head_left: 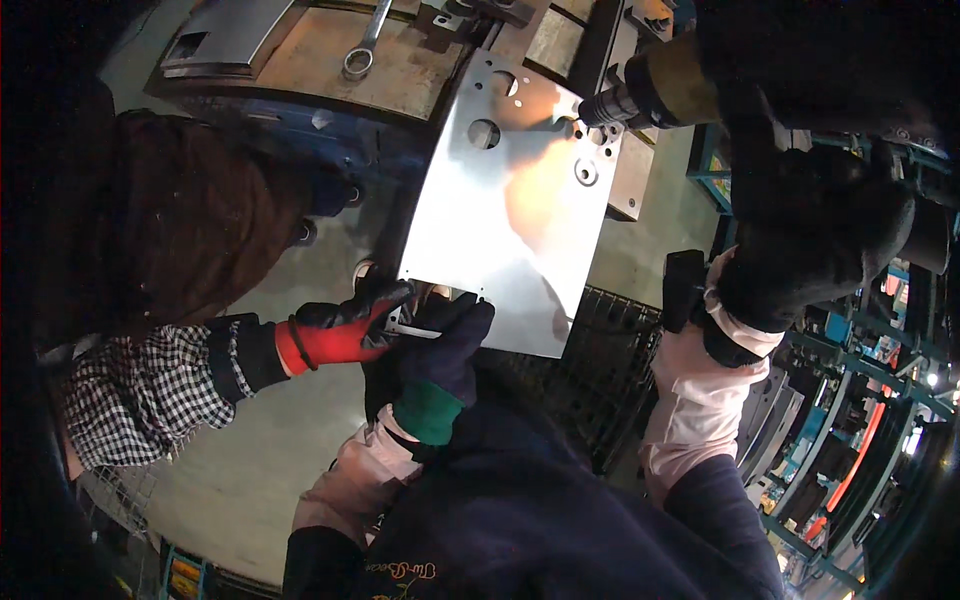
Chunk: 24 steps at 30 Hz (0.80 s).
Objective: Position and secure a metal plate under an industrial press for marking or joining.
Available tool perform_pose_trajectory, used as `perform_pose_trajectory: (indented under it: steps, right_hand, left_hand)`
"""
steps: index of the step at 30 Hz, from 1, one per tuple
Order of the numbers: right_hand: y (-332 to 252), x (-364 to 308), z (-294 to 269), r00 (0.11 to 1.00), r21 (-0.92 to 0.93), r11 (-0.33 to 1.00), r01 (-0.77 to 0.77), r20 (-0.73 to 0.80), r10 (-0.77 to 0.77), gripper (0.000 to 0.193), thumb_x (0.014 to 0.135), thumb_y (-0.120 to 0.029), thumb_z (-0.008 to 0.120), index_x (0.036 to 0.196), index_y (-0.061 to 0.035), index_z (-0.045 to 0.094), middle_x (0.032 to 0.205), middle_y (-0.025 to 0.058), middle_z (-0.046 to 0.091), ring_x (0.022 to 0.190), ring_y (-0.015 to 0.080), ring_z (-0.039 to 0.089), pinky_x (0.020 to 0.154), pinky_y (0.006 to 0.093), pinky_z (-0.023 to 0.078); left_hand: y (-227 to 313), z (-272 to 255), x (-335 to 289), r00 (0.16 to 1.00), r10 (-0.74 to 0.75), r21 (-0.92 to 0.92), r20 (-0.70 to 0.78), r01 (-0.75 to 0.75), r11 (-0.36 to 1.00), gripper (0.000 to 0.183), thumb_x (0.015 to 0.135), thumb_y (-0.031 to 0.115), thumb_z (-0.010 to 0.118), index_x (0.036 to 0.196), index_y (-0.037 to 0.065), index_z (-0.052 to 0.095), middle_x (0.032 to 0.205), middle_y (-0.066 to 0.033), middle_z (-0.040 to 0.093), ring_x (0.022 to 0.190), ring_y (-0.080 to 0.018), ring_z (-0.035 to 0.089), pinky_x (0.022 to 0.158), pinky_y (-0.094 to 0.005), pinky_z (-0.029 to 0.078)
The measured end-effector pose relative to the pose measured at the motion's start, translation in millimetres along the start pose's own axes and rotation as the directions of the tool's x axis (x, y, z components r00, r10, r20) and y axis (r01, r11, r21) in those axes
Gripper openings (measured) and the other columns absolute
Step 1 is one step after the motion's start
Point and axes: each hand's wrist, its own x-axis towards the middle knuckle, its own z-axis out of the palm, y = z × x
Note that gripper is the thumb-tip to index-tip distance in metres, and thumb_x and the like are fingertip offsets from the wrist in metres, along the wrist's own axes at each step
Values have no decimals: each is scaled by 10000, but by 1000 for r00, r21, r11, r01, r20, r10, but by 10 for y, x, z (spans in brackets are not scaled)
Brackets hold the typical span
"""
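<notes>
1. The shiny metal plate (510, 215), drilled with round holes, leans up from the floor against a workbench (400, 70).
2. The left hand (445, 345), in a dark glove, curls its fingers over the plate's lower edge.
3. The right hand (800, 280) seems to grip a power tool (640, 95) at the plate's upper right corner; its fingers are too dark to read.
4. A co-worker's red-gloved hand (350, 325) pinches the plate's lower left corner.
5. A wrench (365, 45) lies on the workbench above the plate.

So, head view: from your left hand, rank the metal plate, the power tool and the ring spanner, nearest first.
From the left hand:
1. Metal plate, its lower edge right at the fingers.
2. Power tool, upper right, at the plate's far corner.
3. Ring spanner, top, on the workbench.
</notes>
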Motion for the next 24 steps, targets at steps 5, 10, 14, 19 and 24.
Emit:
perform_pose_trajectory:
  steps: [5, 10, 14, 19, 24]
  right_hand:
    - [115, 26, -205, 960, -296, 922, 250, 199, -196, 485, 933, -240, 544, 1310, 38, 421, 1270, 175, 537, 1089, 289, 569, 879, 393, 533]
    - [85, 29, -241, 973, -242, 948, 205, 160, -169, 448, 945, -226, 524, 1300, 30, 431, 1247, 170, 550, 1076, 282, 579, 882, 379, 538]
    - [47, 23, -237, 979, -194, 966, 173, 139, -148, 424, 956, -229, 505, 1291, 23, 440, 1218, 166, 565, 1061, 273, 591, 880, 363, 546]
    - [37, 33, -232, 984, -166, 975, 149, 121, -130, 396, 970, -232, 481, 1279, 13, 451, 1182, 160, 584, 1041, 262, 605, 877, 343, 555]
    - [94, 11, -378, 977, -119, 985, 123, 190, -99, 443, 966, -280, 485, 1298, 12, 449, 1145, 143, 584, 986, 253, 609, 828, 337, 546]
  left_hand:
    - [42, 104, -13, 951, -310, -426, 7, 283, 859, 395, 787, 25, 587, 1152, 159, 657, 1154, -139, 643, 1112, -348, 551, 994, -526, 354]
    - [171, -87, 91, 994, -105, -19, 31, 106, 994, 353, 807, 22, 597, 1125, 156, 667, 1155, -132, 643, 1137, -339, 547, 993, -499, 370]
    - [86, 33, -1, 990, -142, -134, -7, 140, 981, 400, 758, -17, 603, 1123, 133, 668, 1171, -138, 638, 1146, -329, 553, 994, -470, 385]
    - [114, 34, -23, 974, -225, -346, -23, 204, 916, 359, 796, -24, 620, 1142, 66, 652, 1154, -113, 643, 1080, -228, 589, 956, -368, 444]
    - [292, -221, 160, 984, 145, 328, 106, -172, 929, 374, 797, -23, 623, 1141, 113, 670, 1136, -118, 654, 1058, -248, 612, 942, -359, 464]
